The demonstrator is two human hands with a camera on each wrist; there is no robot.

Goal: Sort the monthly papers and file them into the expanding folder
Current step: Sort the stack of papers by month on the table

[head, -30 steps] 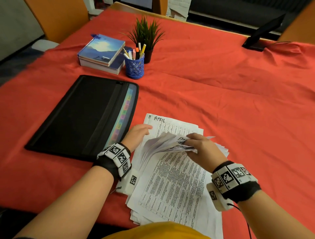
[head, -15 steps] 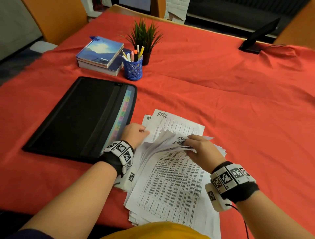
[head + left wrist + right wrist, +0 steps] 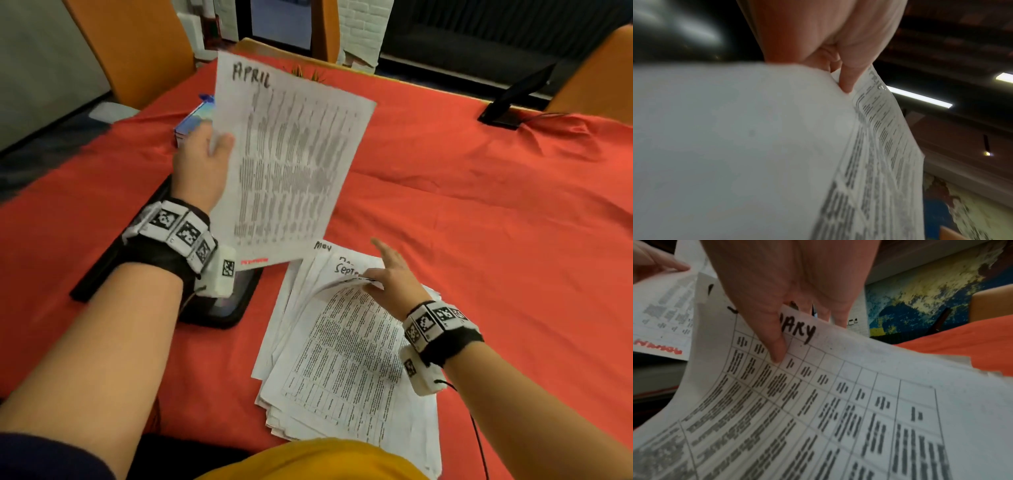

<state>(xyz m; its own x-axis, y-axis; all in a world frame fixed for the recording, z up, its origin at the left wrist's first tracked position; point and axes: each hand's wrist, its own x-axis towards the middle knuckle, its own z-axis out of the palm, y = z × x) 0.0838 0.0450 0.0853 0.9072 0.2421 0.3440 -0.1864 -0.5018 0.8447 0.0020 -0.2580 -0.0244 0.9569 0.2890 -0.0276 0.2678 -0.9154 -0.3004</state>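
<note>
My left hand (image 3: 202, 164) pinches the April sheet (image 3: 291, 161) upright, above the black expanding folder (image 3: 236, 301). My right hand's fingers (image 3: 774, 340) pinch lifted pages of the paper stack (image 3: 346, 370) below them on the red-clothed counter (image 3: 496, 222).

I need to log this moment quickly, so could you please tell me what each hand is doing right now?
Left hand: holds the April sheet up off the table.
Right hand: pinches the lifted top sheets of the paper stack.
</note>
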